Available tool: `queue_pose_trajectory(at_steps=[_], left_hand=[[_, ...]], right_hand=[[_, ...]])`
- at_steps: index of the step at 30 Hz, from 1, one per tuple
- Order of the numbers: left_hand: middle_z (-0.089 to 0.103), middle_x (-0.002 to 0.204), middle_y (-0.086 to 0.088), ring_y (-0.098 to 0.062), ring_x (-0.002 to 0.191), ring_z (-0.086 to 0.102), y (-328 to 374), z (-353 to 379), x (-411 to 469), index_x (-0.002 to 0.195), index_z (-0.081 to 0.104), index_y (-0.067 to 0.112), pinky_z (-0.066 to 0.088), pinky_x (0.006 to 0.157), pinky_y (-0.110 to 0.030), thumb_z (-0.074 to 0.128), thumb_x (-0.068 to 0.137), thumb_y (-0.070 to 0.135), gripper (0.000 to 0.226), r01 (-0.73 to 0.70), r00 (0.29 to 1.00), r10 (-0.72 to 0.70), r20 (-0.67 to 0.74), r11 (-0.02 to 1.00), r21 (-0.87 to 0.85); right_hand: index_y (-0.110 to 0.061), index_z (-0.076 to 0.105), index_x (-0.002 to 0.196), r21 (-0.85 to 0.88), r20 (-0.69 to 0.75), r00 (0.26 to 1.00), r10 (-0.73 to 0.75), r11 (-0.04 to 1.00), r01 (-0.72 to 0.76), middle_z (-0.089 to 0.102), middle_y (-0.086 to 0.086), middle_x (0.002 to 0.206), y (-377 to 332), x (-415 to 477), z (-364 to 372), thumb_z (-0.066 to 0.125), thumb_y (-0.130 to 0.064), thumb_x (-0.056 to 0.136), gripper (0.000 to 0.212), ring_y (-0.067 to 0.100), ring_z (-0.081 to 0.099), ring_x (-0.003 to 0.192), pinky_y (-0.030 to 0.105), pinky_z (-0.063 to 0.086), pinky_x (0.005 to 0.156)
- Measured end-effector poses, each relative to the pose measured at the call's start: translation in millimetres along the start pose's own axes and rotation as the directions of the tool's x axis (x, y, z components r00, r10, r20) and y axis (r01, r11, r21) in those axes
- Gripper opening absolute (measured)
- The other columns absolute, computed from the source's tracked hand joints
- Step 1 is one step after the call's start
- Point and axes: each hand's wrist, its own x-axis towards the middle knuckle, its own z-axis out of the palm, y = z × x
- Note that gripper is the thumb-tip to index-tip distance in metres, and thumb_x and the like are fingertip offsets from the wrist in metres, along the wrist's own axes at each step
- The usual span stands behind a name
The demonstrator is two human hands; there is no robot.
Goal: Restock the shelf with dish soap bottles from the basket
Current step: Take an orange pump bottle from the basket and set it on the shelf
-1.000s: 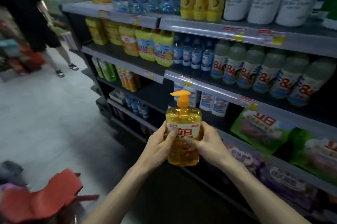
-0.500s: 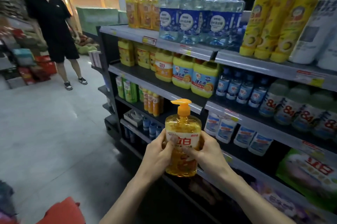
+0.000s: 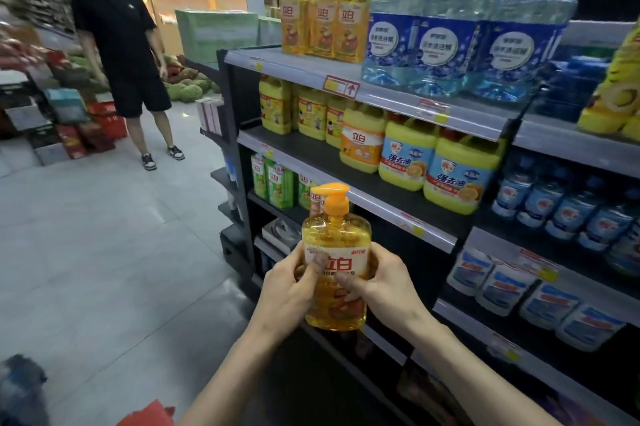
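Observation:
An orange dish soap bottle (image 3: 335, 238) with a pump top stands upright between both my hands, in front of the lower shelves. My left hand (image 3: 285, 290) grips its left side, thumb across the white label. My right hand (image 3: 382, 281) grips its right side, thumb on the label too. Matching orange pump bottles (image 3: 323, 21) stand in a row at the left end of the top shelf (image 3: 277, 60), up and slightly left of the held bottle. A red basket corner (image 3: 149, 417) shows at the bottom edge.
Large blue bottles (image 3: 450, 41) fill the top shelf right of the orange ones. Yellow jugs (image 3: 408, 155) line the shelf below. A person in black (image 3: 128, 44) stands in the aisle at the left, near stacked goods. Grey floor (image 3: 104, 252) lies to my left.
My view has tilted up and left, bringing the top shelf and its orange pump bottles into sight. Both hands keep the same grip on the bottle. The basket has slid almost out of view.

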Motion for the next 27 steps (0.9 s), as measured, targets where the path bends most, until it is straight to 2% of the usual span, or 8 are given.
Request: queue_pose_trajectory(at_steps=[3, 5, 7, 10, 15, 17, 23, 27], left_hand=[[0.077, 0.120, 0.017, -0.005, 0.112, 0.074, -9, -21, 38, 0.128, 0.068, 0.048, 0.064, 0.093, -0.040, 0.052, 0.096, 0.074, 0.043, -0.006, 0.999, 0.007, -0.038, 1.000, 0.031], [0.078, 0.119, 0.016, -0.006, 0.112, 0.074, -11, -33, 67, 0.128, 0.069, 0.045, 0.064, 0.093, -0.039, 0.052, 0.095, 0.075, 0.048, -0.012, 0.998, 0.015, -0.064, 0.999, 0.044], [0.078, 0.118, 0.018, -0.005, 0.111, 0.074, -11, -46, 94, 0.127, 0.071, 0.041, 0.064, 0.094, -0.037, 0.052, 0.093, 0.078, 0.053, -0.005, 0.995, 0.010, -0.099, 0.999, 0.049], [0.078, 0.116, 0.018, -0.005, 0.110, 0.075, -4, -71, 140, 0.125, 0.072, 0.038, 0.064, 0.094, -0.035, 0.052, 0.090, 0.081, 0.059, 0.000, 0.992, 0.007, -0.127, 0.998, 0.059], [0.080, 0.113, 0.015, -0.004, 0.106, 0.076, 16, -112, 222, 0.122, 0.074, 0.030, 0.064, 0.089, -0.031, 0.053, 0.103, 0.059, 0.040, -0.027, 0.988, 0.042, -0.146, 0.995, 0.101], [0.080, 0.112, 0.017, -0.003, 0.105, 0.076, 28, -127, 249, 0.121, 0.074, 0.028, 0.063, 0.086, -0.024, 0.054, 0.103, 0.054, 0.038, -0.058, 0.987, 0.072, -0.145, 0.993, 0.101], [0.081, 0.107, 0.014, -0.005, 0.099, 0.078, 70, -172, 326, 0.117, 0.075, 0.027, 0.062, 0.079, -0.020, 0.055, 0.101, 0.055, 0.038, -0.201, 0.966, 0.217, -0.140, 0.972, 0.121], [0.081, 0.113, 0.008, -0.010, 0.106, 0.078, 92, -201, 369, 0.122, 0.073, 0.024, 0.062, 0.083, -0.021, 0.057, 0.102, 0.052, 0.038, -0.341, 0.933, 0.347, -0.096, 0.937, 0.078]], right_hand=[[-0.044, 0.069, 0.119, 0.010, 0.021, 1.000, -0.013, 1.000, 0.013, 0.077, -0.019, 0.116, 2, 46, 12, 0.088, -0.050, 0.080, 0.044, 0.003, 0.073, 0.109, 0.034, 0.065, 0.087], [-0.039, 0.069, 0.122, -0.001, 0.036, 0.999, -0.022, 1.000, 0.022, 0.076, -0.019, 0.117, 3, 83, 18, 0.088, -0.044, 0.083, 0.044, 0.003, 0.073, 0.110, 0.040, 0.065, 0.091], [-0.037, 0.068, 0.124, -0.003, 0.057, 0.998, -0.041, 0.999, 0.041, 0.076, -0.019, 0.117, 1, 120, 24, 0.088, -0.046, 0.083, 0.047, 0.003, 0.072, 0.111, 0.042, 0.064, 0.094], [-0.038, 0.069, 0.122, -0.001, 0.075, 0.994, -0.073, 0.997, 0.073, 0.077, -0.020, 0.115, -8, 176, 30, 0.087, -0.053, 0.079, 0.049, 0.002, 0.073, 0.108, 0.035, 0.064, 0.092], [-0.036, 0.071, 0.117, -0.004, 0.089, 0.983, -0.162, 0.987, 0.163, 0.078, -0.022, 0.109, -34, 270, 33, 0.093, -0.048, 0.075, 0.048, 0.000, 0.075, 0.101, 0.023, 0.064, 0.081], [-0.035, 0.071, 0.117, -0.003, 0.079, 0.976, -0.202, 0.979, 0.203, 0.077, -0.022, 0.107, -50, 300, 35, 0.093, -0.048, 0.074, 0.051, -0.001, 0.074, 0.100, 0.021, 0.063, 0.080], [-0.026, 0.074, 0.115, 0.029, 0.014, 0.945, -0.328, 0.945, 0.327, 0.080, -0.015, 0.104, -107, 374, 35, 0.094, -0.040, 0.073, 0.049, 0.004, 0.077, 0.095, 0.025, 0.064, 0.075], [-0.024, 0.073, 0.120, -0.001, -0.033, 0.901, -0.433, 0.902, 0.433, 0.079, -0.014, 0.109, -144, 413, 36, 0.093, -0.041, 0.073, 0.054, 0.007, 0.077, 0.101, 0.033, 0.065, 0.085]])
